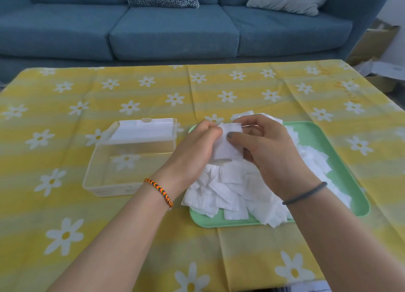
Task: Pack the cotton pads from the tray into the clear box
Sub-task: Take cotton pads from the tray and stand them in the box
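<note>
Head view, biggest first —

**K:** Table w/ yellow daisy cloth [241, 90], blue sofa [171, 35] behind. Green tray [341, 142] on the right half, clear box [103, 173] just beside it on the left, lid tipped up at the back. Box floor looks bare; something white sits back by the lid, can't tell what.

**J:** And the pads?

**K:** Loose heap of cotton pads [228, 195] fills the tray, a few spilling over the near-left rim. Both hands up over the heap w/ a small stack of pads [230, 147] between them. Left hand [195, 151] has fingers curled round the stack's left edge; right hand [269, 158] pinches it, thumb on the face, fingers behind.

**J:** Handling?

**K:** My guess: v. light, soft, floppy, a bit clingy, so singles will fan out and snag each other. Not fragile. Best to square the stack, squeeze across the flat faces near mid-edge, and carry it to the box compressed.
</note>
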`<action>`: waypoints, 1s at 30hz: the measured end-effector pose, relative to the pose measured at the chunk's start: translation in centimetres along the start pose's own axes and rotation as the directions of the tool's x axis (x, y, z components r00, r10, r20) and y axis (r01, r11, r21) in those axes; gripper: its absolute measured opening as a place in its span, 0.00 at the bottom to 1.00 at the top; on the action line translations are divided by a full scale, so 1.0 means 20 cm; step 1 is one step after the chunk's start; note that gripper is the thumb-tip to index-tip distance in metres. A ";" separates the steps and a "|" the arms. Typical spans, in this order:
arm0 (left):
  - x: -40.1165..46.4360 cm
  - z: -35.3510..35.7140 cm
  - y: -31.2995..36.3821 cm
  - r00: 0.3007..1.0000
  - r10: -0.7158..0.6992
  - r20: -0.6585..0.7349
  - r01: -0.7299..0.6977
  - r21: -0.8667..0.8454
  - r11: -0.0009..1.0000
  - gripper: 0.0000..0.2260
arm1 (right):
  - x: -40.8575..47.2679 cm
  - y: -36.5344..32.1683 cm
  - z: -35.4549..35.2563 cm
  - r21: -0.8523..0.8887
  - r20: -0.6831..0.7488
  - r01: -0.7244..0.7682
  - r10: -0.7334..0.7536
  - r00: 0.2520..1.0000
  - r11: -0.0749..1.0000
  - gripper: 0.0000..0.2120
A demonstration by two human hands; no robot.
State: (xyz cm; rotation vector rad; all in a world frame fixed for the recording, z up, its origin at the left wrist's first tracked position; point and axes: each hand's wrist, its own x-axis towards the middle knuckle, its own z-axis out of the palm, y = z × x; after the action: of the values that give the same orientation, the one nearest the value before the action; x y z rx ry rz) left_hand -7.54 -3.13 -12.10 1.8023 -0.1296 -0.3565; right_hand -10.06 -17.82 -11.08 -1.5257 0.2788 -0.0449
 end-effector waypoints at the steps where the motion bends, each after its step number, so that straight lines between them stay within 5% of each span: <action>1: 0.00 0.00 -0.01 1.000 0.026 -0.002 -0.026 0.027 0.999 0.09 | 0.00 0.00 0.00 -0.034 -0.012 0.010 -0.011 1.000 0.999 0.11; 9: 0.00 0.00 -0.03 0.987 0.139 -0.078 -0.129 0.121 0.984 0.06 | 0.00 0.02 0.01 -0.123 -0.025 0.010 -0.013 1.000 0.992 0.11; 18: 0.00 0.00 -0.01 0.992 0.055 -0.113 -0.049 0.059 0.997 0.05 | -0.01 0.02 0.03 -0.092 -0.085 0.010 -0.018 0.996 0.996 0.10; 25: 0.00 0.00 -0.02 0.997 0.024 -0.080 -0.016 0.102 0.995 0.13 | -0.01 0.02 0.05 -0.074 -0.107 0.008 -0.016 0.994 0.997 0.09; 30: 0.00 -0.03 -0.05 0.989 0.094 -0.114 -0.070 0.199 0.978 0.13 | 0.00 0.04 0.02 -0.272 -0.074 -0.004 -0.017 0.997 0.962 0.08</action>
State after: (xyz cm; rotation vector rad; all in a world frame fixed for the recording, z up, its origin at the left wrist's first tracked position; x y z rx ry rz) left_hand -7.44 -2.39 -12.91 2.0000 -0.1565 -0.1772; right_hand -10.04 -17.32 -11.83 -1.8006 0.3512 -0.0716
